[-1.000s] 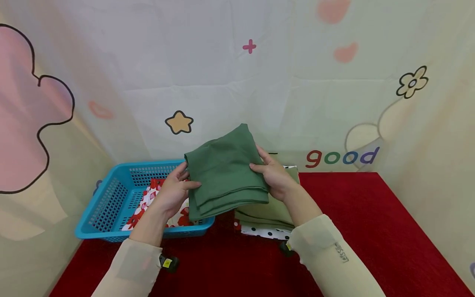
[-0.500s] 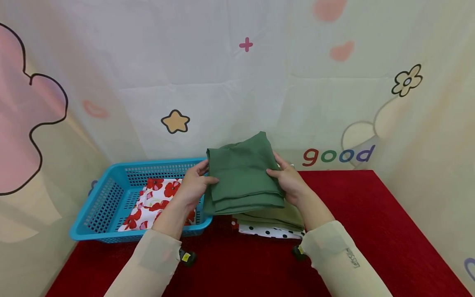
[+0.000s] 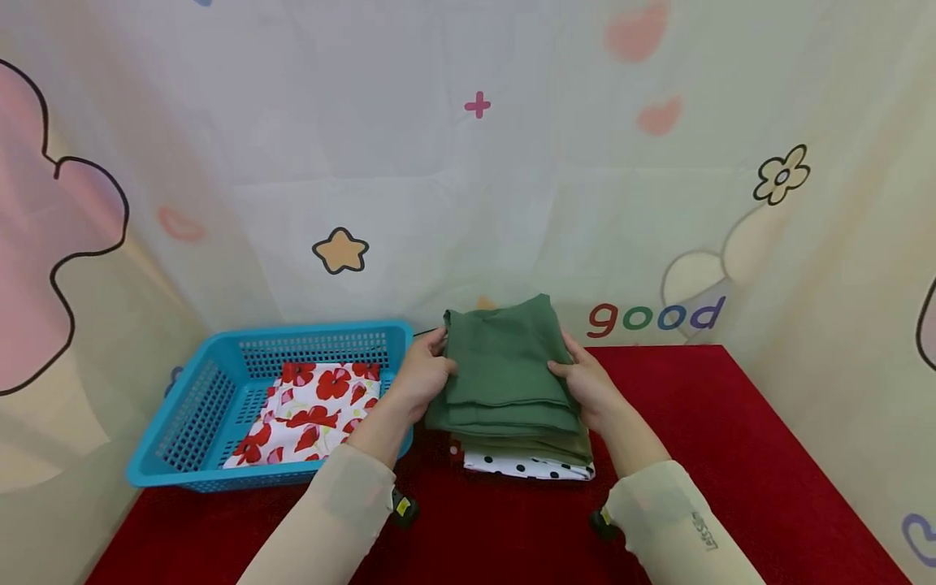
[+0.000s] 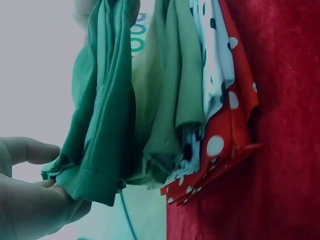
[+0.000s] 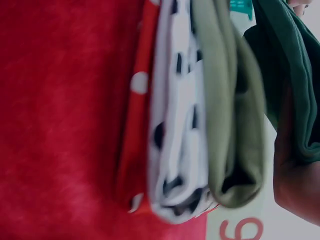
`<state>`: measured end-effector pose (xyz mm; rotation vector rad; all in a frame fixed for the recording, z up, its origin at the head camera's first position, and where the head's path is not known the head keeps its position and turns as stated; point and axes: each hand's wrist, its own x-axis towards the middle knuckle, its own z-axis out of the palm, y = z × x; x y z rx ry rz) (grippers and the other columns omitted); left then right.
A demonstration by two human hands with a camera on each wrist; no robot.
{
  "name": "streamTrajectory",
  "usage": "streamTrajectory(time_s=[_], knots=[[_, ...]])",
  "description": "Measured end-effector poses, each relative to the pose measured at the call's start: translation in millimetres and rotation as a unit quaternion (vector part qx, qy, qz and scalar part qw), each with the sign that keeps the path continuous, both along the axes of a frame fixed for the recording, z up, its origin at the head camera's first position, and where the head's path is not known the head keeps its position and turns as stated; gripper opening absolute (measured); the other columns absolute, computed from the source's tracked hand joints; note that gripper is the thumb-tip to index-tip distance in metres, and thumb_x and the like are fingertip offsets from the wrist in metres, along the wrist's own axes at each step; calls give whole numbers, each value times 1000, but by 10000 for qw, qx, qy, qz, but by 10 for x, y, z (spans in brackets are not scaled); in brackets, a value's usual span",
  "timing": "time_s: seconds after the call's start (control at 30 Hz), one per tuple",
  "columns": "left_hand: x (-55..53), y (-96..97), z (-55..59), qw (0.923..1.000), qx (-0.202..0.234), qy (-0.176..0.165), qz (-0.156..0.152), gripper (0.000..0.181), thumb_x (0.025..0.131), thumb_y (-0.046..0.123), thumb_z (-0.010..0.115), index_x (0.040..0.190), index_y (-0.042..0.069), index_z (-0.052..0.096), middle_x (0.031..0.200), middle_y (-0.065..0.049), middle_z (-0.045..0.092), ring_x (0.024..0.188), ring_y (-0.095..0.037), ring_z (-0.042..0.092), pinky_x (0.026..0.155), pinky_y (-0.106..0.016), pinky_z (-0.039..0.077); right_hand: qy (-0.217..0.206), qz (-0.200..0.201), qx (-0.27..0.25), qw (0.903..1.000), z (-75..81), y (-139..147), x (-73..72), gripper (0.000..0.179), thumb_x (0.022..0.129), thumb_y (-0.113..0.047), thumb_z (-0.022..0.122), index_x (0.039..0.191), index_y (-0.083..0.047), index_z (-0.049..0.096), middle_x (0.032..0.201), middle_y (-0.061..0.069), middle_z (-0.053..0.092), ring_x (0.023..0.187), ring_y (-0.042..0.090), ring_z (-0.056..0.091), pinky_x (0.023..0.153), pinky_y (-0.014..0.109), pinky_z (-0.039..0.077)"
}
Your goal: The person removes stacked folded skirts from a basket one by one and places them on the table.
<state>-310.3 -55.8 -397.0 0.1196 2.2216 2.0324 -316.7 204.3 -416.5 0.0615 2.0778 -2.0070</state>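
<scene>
A folded dark green cloth [image 3: 504, 357] is held level between both hands over a stack of folded cloths. My left hand [image 3: 422, 374] pinches its left side, thumb on top and fingers beneath; the left wrist view shows the thumb and fingers around that edge. My right hand [image 3: 588, 386] grips the right side the same way. Under it the stack has an olive green cloth [image 5: 227, 110], a white cloth with black dots [image 3: 522, 465] and a red cloth with white dots [image 4: 227, 140] at the bottom. Both wrist views show a gap between the green cloth and the olive one.
A blue plastic basket [image 3: 168, 475] stands left of the stack, with a folded white cloth with red flowers [image 3: 314, 418] inside. Red fabric [image 3: 680, 422] covers the table. A printed curtain [image 3: 409, 203] hangs close behind.
Both hands have carried the green cloth to the right and down, from between basket and stack to over the stack. The flowered cloth in the basket is now more exposed.
</scene>
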Motion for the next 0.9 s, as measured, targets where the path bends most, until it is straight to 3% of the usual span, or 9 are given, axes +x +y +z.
streamTrajectory(time_s=[0.23, 0.53, 0.63, 0.77, 0.9], knots=[[-62, 174, -124, 9994, -325, -53, -128, 83, 89, -11, 49, 165, 11, 26, 163, -20, 41, 142, -41, 47, 105, -50, 46, -157, -256, 24, 9995, -221, 123, 20, 68, 109, -13, 42, 167, -38, 14, 174, 11, 12, 154, 39, 20, 122, 66, 27], [-35, 312, -178, 9972, -681, -278, -138, 88, 92, -3, 56, 167, 8, 11, 173, -19, 16, 153, -35, 26, 118, -55, 33, -198, -431, -35, 9989, -336, 224, 38, 69, 109, -12, 41, 167, -37, 12, 174, 13, 12, 154, 39, 22, 121, 64, 29], [-3, 340, -192, 9967, -768, -239, -112, 93, 91, -1, 60, 168, 12, 8, 172, -18, 16, 153, -38, 27, 119, -59, 33, -210, -456, -107, 9987, -336, 253, 47, 71, 109, -10, 41, 166, -40, 12, 174, 15, 9, 156, 39, 18, 123, 66, 25], [36, 351, -211, 9949, -968, -283, 52, 92, 91, 2, 63, 168, 16, 14, 172, -19, 17, 155, -40, 25, 119, -64, 32, -161, -442, -61, 9989, -321, 274, 52, 68, 108, -7, 39, 164, -41, 23, 171, 19, 15, 155, 40, 20, 124, 67, 22], [68, 352, -242, 9931, -1082, -444, 88, 80, 94, 8, 61, 165, 11, 24, 171, -20, 17, 155, -41, 23, 121, -64, 29, -152, -486, 91, 9987, -323, 285, 61, 63, 107, -6, 38, 163, -36, 32, 166, 22, 24, 152, 41, 27, 124, 66, 25]])
